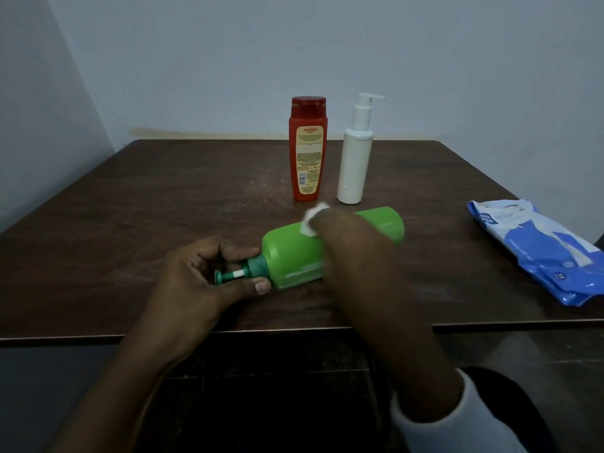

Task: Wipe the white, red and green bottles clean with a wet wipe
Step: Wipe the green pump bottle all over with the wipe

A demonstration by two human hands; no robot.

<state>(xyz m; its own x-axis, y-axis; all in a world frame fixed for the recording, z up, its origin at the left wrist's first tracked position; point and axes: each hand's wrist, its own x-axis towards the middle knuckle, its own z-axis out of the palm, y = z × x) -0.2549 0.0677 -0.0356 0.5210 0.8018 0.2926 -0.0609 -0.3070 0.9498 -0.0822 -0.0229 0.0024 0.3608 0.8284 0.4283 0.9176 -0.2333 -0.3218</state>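
Note:
The green bottle (291, 253) lies on its side on the dark wooden table (130, 197), pump end pointing left. My left hand (199, 276) grips its dark green pump neck. My right hand (346, 243) lies over the bottle's body and presses a white wet wipe (312, 220) onto its upper side; the fingers are mostly hidden behind the hand. Behind them, the red bottle (308, 152) and the white pump bottle (354, 158) stand upright side by side.
A blue pack of wet wipes (542, 250) lies flat at the table's right edge. The table's front edge runs just below my hands. A pale wall stands right behind the table.

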